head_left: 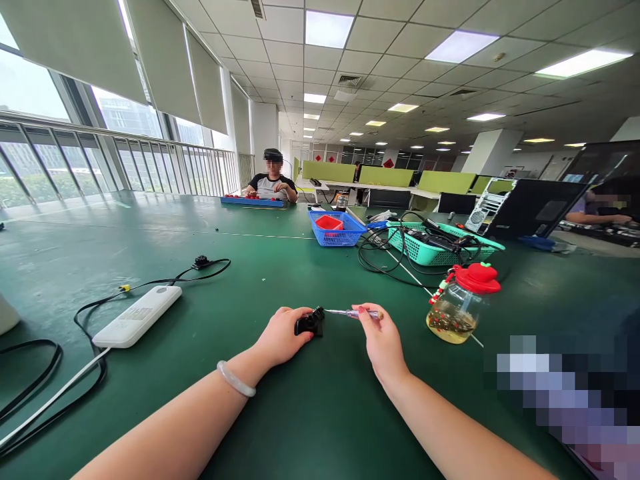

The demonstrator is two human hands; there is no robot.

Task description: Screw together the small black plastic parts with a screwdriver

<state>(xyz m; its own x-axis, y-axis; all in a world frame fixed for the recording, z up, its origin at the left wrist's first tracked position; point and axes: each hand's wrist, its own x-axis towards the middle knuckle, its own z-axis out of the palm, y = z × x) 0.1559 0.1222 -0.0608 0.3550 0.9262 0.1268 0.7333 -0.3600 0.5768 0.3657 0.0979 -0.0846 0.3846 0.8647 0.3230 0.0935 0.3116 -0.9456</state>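
Note:
My left hand (283, 335), with a pale bangle on its wrist, grips a small black device (310, 323) low over the green table (280, 427). What kind of device it is, I cannot make out. Between the fingertips of my right hand (384, 341) is a slim screwdriver (350, 313) with a see-through purplish handle. It lies nearly level, its metal tip pointing left and meeting or almost meeting the upper right side of the black device. My fingers cover part of both things.
A glass jar (453, 320) with a red lid stands to the right. Behind it are a green basket (425, 252) of cables and a blue basket (337, 237) holding a red tray. A white power strip (137, 317) with cords lies left. Across the table sits a person (273, 183).

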